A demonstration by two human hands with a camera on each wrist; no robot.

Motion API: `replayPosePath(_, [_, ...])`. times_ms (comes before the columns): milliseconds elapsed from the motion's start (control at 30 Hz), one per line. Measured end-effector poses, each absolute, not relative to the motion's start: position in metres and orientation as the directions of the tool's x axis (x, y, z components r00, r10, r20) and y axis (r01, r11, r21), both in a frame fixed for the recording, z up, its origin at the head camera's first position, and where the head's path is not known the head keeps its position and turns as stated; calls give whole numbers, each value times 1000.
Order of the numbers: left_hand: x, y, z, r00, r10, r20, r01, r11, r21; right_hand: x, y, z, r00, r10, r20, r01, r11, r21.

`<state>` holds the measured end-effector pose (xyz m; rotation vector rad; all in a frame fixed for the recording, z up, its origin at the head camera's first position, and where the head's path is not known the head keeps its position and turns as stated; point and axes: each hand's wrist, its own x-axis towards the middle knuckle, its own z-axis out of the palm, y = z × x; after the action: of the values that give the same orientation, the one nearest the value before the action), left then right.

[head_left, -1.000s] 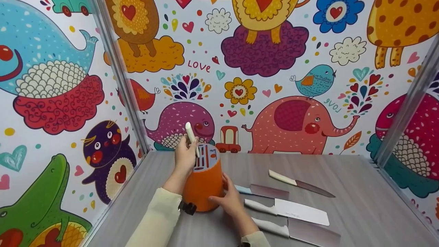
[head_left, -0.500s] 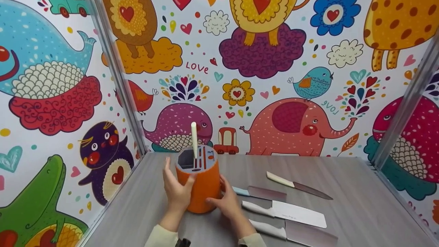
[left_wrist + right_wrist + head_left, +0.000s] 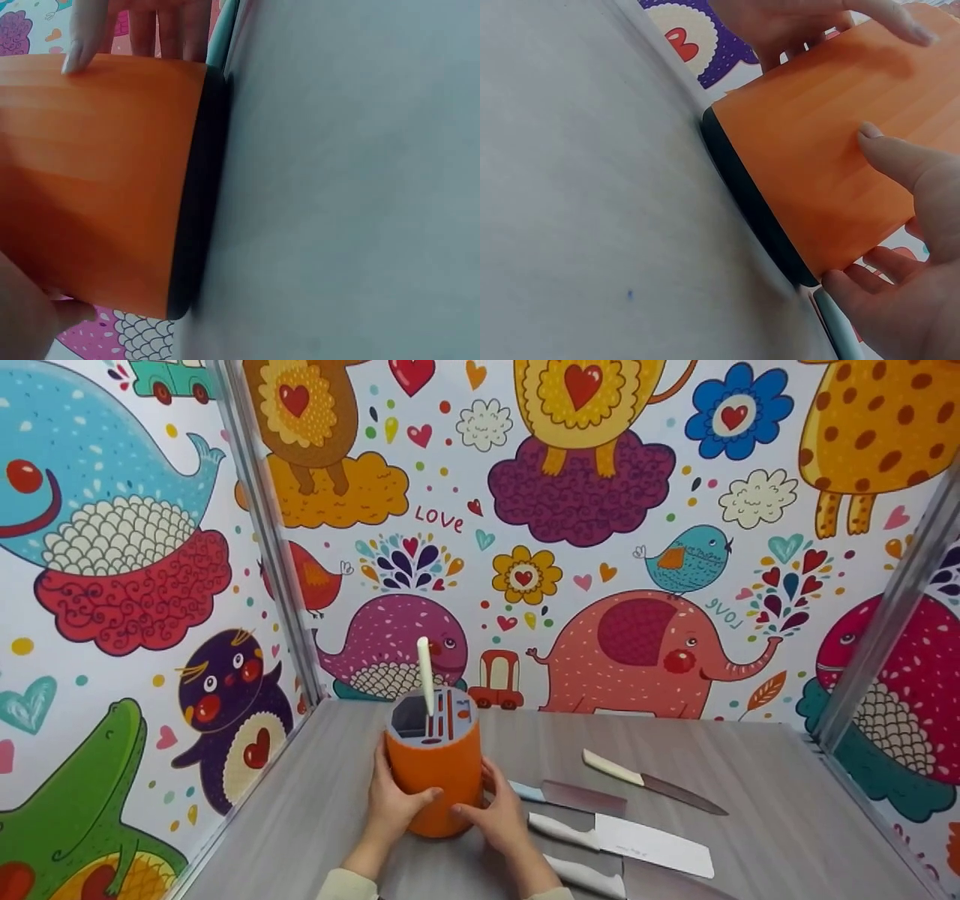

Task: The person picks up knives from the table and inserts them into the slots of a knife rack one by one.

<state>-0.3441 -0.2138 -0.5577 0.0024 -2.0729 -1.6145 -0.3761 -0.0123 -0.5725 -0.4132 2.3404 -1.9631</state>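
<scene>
An orange knife block [image 3: 435, 769] with a grey slotted top stands upright on the table. My left hand [image 3: 391, 804] grips its left side, thumb across the front. The right hand [image 3: 501, 816] holds the opposite side, its thumb also on the front near the other thumb. One knife [image 3: 425, 671] with a cream handle sticks up from a slot in the top; its blade is hidden inside. In the left wrist view, the block's black base [image 3: 201, 195] meets the tabletop. The right wrist view shows the right thumb [image 3: 889, 154] lying on the orange wall.
Right of the block lie a blue-handled knife [image 3: 585, 796], a white cleaver [image 3: 652, 844], another white-handled cleaver [image 3: 581, 876] and a cream-handled pointed knife [image 3: 679, 793]. Walls with cartoon animals [image 3: 630, 660] enclose the grey table [image 3: 795, 810] at the back and sides.
The left hand let go of the cream handle, leaving that knife standing in the slot, and moved down to grip the block's left side. The right hand stays on the block.
</scene>
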Motion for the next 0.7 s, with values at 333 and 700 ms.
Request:
replayPosePath(333, [-346,-216,-557,-887,-282,365,284,289,914,-376,-6,-576,-962,-215,170,-198,116,-973])
replayPosePath(700, [-347,-218,-554,-879,-317,355,250,328,911,-370,25,-534,-973,-135,187,-228,439,-869])
